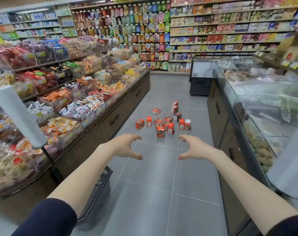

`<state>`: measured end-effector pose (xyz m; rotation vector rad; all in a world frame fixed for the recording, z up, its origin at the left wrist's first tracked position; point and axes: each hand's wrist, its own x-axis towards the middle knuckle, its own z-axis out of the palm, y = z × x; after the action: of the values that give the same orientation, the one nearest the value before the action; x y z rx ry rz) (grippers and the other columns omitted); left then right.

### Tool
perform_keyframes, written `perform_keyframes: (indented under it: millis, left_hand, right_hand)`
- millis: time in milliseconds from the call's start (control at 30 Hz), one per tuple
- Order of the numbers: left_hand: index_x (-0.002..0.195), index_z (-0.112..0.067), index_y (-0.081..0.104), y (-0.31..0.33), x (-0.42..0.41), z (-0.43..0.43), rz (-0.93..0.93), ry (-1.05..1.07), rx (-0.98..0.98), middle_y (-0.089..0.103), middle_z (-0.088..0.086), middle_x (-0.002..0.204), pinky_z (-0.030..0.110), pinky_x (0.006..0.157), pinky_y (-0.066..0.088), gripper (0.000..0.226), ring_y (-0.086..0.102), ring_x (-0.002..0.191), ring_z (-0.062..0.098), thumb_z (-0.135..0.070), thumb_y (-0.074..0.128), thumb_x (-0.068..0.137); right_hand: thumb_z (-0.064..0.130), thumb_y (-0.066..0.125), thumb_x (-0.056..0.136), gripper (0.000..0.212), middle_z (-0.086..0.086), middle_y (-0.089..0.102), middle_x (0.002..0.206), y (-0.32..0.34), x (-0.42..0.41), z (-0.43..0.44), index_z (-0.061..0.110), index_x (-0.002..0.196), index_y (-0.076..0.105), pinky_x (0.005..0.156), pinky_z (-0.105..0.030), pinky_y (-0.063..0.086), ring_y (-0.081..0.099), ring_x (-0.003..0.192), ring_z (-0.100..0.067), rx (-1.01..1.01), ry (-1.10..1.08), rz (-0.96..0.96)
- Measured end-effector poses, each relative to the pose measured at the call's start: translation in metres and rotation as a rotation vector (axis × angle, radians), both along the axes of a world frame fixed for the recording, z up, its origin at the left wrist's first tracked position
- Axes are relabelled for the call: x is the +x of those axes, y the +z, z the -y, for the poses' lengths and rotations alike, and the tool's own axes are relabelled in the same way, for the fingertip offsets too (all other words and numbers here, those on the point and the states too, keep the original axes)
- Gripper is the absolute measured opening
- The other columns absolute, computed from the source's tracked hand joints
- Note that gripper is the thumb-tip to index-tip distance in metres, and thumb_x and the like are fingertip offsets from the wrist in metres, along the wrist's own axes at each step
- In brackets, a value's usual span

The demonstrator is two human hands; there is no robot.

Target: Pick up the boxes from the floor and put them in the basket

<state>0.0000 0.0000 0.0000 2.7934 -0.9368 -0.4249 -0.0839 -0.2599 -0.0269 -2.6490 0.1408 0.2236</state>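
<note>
Left hand (pixel 126 147), right hand (pixel 194 148): spread, empty. Boxes (pixel 162 124): ahead, well apart. Basket (pixel 100 189): behind left hand. Advised: step closer, grip nearest first.

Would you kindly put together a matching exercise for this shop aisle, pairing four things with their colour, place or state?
Things:
1. boxes
2. basket
3. left hand
4. roll of plastic bags

Descriptions:
a. dark, standing on the floor at the left side of the aisle
b. red and white, scattered in the middle of the aisle
c. white, tilted, on a stand
d. outstretched, fingers spread, holding nothing

Pairs: 1-b, 2-a, 3-d, 4-c
</note>
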Motion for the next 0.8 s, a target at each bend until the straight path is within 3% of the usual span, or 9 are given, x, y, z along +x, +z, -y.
perform_keyframes:
  millis: [400, 800]
  left_hand:
    - [0.140, -0.021, 0.038, -0.003, 0.189, 0.094, 0.009, 0.065, -0.006, 0.046, 0.000, 0.141, 0.034, 0.105, 0.040, 0.076, 0.046, 0.126, 0.017, -0.052, 0.067, 0.077]
    - [0.138, -0.018, 0.041, -0.027, 0.388, 0.140, 0.001, 0.054, 0.013, 0.050, 0.002, 0.137, 0.032, 0.102, 0.042, 0.073, 0.049, 0.123, 0.017, -0.048, 0.068, 0.078]
  right_hand:
    - [0.036, 0.074, 0.073, 0.082, -0.008, 0.042, 0.143, -0.013, 0.203, 0.109, 0.015, 0.141, 0.032, 0.107, -0.033, 0.034, 0.038, 0.132, -0.022, -0.011, 0.031, -0.009]
    - [0.035, 0.075, 0.073, 0.083, -0.008, 0.042, 0.143, -0.031, 0.401, 0.150, 0.013, 0.141, 0.034, 0.107, -0.032, 0.034, 0.039, 0.132, -0.022, -0.003, 0.066, -0.010]
